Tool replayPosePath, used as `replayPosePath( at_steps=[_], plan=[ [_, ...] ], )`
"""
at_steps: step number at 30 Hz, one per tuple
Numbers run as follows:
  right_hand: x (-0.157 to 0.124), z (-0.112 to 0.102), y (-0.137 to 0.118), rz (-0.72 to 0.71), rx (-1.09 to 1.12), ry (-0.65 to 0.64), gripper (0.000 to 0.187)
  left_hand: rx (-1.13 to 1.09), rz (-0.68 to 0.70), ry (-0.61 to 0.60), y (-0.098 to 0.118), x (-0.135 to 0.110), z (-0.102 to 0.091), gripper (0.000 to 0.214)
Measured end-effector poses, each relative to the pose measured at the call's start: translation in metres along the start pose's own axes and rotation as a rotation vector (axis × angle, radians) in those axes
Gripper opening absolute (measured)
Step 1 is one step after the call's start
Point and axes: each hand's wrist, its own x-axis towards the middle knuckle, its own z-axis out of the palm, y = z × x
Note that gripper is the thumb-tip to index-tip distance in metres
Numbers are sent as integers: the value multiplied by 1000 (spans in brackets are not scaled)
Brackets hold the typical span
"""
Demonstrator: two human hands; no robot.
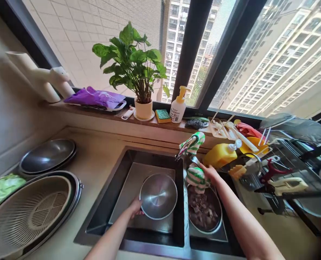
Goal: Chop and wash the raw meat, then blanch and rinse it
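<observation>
My left hand (136,207) grips the near left rim of a round stainless-steel bowl (158,196), held over the left sink basin. The bowl's shiny inside faces up, and I cannot tell whether it holds any water. My right hand (209,174) is at the metal tap handle (195,160), its fingers closed around the end. The tap (187,147) has a green-and-white striped cloth (197,142) wrapped on it. Below my right hand, a pot (220,220) of dark, wet chunks stands in the right basin.
Left of the sink (106,187) lie a colander (27,216), a dark pan (48,155) and a cabbage (4,187). A yellow bottle (220,155) and a crowded dish rack (287,159) stand right. The sill holds a potted plant (143,109), a sponge (163,116) and a pump bottle (178,108).
</observation>
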Motion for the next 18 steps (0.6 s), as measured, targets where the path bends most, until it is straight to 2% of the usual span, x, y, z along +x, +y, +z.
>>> replayPosePath(
  at_steps=[3,6,9,12,13,15,16,17,18],
  plan=[
    [26,11,-13,12,-28,-106,39,-60,69,-2,26,0,-6,50],
    [41,15,-16,5,-30,-143,34,-111,160,-61,55,-8,-8,60],
    [50,10,-16,-4,-7,-123,33,-83,230,-78,78,-22,-5,74],
    [33,19,-14,15,47,-15,43,-56,307,-54,89,-34,2,85],
    [18,31,-14,28,112,58,50,-49,325,-45,90,-36,5,87],
    [-26,71,-16,29,321,199,64,-31,341,-20,89,-39,12,91],
    [-52,99,-18,-44,431,174,67,-25,353,-4,88,-39,15,92],
    [-78,128,-22,-137,499,73,65,-22,380,25,87,-39,17,91],
    [-102,156,-26,-240,532,-91,59,-24,423,65,86,-40,19,90]
  ],
)
